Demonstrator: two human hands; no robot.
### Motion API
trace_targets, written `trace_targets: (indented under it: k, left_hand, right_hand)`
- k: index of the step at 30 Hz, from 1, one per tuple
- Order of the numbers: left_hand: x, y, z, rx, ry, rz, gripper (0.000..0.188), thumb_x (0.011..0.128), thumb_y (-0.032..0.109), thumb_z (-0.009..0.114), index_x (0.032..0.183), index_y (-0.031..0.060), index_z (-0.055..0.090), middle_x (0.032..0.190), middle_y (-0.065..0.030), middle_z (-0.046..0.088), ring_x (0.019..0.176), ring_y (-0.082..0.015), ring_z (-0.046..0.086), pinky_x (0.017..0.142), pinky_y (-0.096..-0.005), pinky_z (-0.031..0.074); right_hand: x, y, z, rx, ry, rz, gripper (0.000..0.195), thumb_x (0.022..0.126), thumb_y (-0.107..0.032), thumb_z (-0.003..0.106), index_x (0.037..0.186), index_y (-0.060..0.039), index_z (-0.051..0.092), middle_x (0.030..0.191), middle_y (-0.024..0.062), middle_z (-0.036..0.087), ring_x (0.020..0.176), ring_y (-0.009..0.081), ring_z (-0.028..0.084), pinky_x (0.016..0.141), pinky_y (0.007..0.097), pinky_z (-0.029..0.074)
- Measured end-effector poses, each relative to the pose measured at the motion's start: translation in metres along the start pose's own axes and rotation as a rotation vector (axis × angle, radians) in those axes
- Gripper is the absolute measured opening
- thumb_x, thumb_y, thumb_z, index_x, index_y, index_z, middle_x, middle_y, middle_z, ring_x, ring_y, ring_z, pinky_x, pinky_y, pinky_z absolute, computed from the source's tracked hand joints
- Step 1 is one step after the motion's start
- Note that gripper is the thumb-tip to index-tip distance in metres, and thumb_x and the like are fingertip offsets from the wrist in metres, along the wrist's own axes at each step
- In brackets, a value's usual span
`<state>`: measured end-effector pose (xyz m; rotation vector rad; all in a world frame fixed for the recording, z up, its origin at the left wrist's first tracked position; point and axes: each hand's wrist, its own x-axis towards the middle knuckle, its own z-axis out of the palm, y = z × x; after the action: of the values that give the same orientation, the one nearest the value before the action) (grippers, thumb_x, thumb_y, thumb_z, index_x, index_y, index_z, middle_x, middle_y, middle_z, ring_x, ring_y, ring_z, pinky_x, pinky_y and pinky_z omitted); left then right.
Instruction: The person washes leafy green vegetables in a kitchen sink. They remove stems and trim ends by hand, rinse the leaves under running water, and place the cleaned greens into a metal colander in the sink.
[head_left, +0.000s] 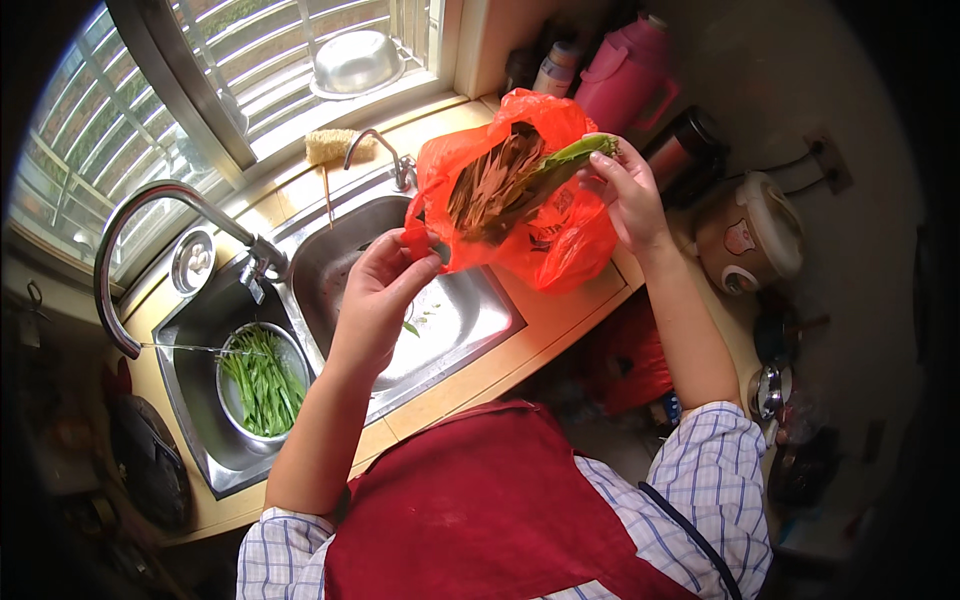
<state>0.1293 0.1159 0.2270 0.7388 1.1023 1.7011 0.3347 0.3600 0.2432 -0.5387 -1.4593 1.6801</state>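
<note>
A red plastic bag (562, 259) with its mouth spread wide hangs over the right side of the sink and the tiled counter. Brown dried leaves (487, 180) fill its opening. My left hand (390, 285) pinches the bag's edge between thumb and fingers. At the other side of the mouth, my right hand (630, 187) grips the end of a green leafy bundle (574, 154), which slants down to the brown leaves. Left of my hands, a metal bowl (226, 401) of long green leafy vegetables (262, 382) stands in the left sink basin, with a thin stream of water reaching it.
A large curved faucet (161, 187) arches over the left basin, and a small tap (379, 139) stands behind the right basin (450, 322), where green scraps lie. A pink thermos jug (622, 71), a dark flask (686, 150) and a rice cooker (750, 232) stand on the right.
</note>
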Motion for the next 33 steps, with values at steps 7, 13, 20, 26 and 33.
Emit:
trace_targets:
  k: [7,13,20,26,33]
  left_hand:
    - [-0.009,0.011,-0.009,0.120,-0.107,-0.040,0.033,0.091,0.013,0.067,0.121,0.0014,0.061,0.106,-0.0043,0.066,0.098,-0.0103,0.061,0.089,-0.0254,0.046]
    - [-0.024,0.034,-0.037,0.408,-0.063,0.144,0.044,0.089,0.019,0.069,0.127,0.0003,0.059,0.112,-0.0078,0.067,0.105,-0.0140,0.061,0.094,-0.0290,0.047]
    - [-0.057,0.105,-0.060,0.180,-0.248,0.180,0.044,0.100,0.025,0.056,0.136,0.0005,0.050,0.128,-0.0084,0.059,0.120,-0.0151,0.053,0.102,-0.0301,0.041]
    - [-0.082,0.089,-0.124,0.009,-0.138,-0.049,0.042,0.103,0.027,0.051,0.138,0.0046,0.048,0.113,-0.0073,0.063,0.091,-0.0136,0.064,0.079,-0.0282,0.053]
    - [-0.098,0.043,-0.204,0.024,-0.038,-0.245,0.035,0.103,0.025,0.050,0.129,0.0026,0.055,0.104,-0.0075,0.067,0.086,-0.0140,0.066,0.077,-0.0264,0.054]
  right_hand:
    - [-0.015,-0.077,0.019,-0.017,0.118,-0.267,0.023,0.096,-0.010,0.055,0.116,-0.0019,0.063,0.096,0.0029,0.067,0.079,0.0090,0.063,0.077,0.0246,0.053]
    - [-0.047,-0.153,0.087,-0.002,-0.092,-0.294,0.033,0.097,-0.015,0.053,0.122,0.0058,0.058,0.094,0.0076,0.068,0.077,0.0110,0.062,0.073,0.0265,0.050]
    - [-0.079,-0.092,0.210,-0.043,-0.494,0.170,0.035,0.094,-0.014,0.057,0.124,0.0040,0.056,0.108,0.0104,0.065,0.092,0.0171,0.065,0.084,0.0306,0.056]
    - [-0.074,0.025,0.278,0.148,-0.506,0.386,0.027,0.098,-0.012,0.059,0.121,0.0022,0.060,0.105,0.0053,0.065,0.089,0.0099,0.064,0.083,0.0252,0.055]
    - [-0.073,0.118,0.299,0.153,-0.598,0.547,0.028,0.096,-0.012,0.061,0.120,0.0024,0.060,0.106,0.0063,0.066,0.092,0.0118,0.066,0.084,0.0254,0.056]
